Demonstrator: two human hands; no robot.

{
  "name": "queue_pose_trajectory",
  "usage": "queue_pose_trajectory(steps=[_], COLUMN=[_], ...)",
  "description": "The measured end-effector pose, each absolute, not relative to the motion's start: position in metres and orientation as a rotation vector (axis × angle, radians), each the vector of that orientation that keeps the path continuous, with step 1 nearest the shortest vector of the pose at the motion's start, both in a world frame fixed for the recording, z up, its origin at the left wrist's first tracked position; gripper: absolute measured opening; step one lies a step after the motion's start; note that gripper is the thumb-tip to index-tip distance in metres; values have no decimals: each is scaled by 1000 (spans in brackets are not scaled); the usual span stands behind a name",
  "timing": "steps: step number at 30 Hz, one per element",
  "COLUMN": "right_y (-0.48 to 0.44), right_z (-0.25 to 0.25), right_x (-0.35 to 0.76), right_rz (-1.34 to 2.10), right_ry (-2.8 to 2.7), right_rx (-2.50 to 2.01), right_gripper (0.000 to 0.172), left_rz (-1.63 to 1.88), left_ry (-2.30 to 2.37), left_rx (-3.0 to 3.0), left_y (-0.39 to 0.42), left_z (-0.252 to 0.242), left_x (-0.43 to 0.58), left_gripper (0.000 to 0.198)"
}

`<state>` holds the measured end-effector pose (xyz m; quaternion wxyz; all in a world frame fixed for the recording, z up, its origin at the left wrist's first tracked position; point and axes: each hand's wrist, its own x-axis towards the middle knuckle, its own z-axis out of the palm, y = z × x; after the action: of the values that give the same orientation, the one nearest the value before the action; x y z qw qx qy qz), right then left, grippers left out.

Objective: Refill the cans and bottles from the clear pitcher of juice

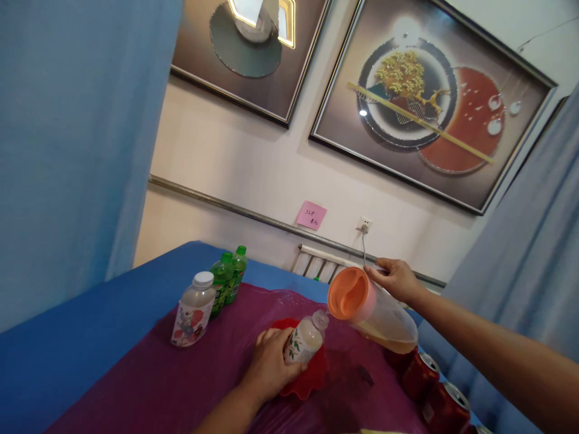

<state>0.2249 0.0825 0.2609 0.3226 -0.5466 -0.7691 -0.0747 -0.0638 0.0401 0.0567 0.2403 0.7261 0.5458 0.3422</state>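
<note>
My left hand (270, 363) is wrapped round a small clear bottle (306, 339) with a leaf-patterned label, tilted to the right, its mouth uncapped. In my right hand (396, 278) is the handle of a clear pitcher (384, 319) with an orange lid (348, 293). The pitcher leans to the left, some pale yellowish liquid in its lower side, and its lid is close to the bottle's mouth. Whether liquid is flowing between them cannot be made out. Beneath the bottle lies a red scalloped dish (312, 377), partly hidden by my left hand.
A white-capped bottle (193, 310) and two green bottles (221, 280) stand at the left on a purple sheet (181, 386) over a blue surface (108, 319). Several red cans (446, 407) line the right edge. Behind are a wall rail and a plugged-in cable; blue curtains hang at both sides.
</note>
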Motion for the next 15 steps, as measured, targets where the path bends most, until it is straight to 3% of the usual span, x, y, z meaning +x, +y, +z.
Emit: queue_pose_trajectory(steps=[15], right_y=[80], right_z=[263], right_x=[224], right_rz=[-167], right_ry=[-2003], right_rx=[-1459], right_gripper=[53], left_rz=[949], left_ry=[1476], left_rx=[1984], left_y=[41], left_z=[56], left_x=[-65], left_gripper=[56])
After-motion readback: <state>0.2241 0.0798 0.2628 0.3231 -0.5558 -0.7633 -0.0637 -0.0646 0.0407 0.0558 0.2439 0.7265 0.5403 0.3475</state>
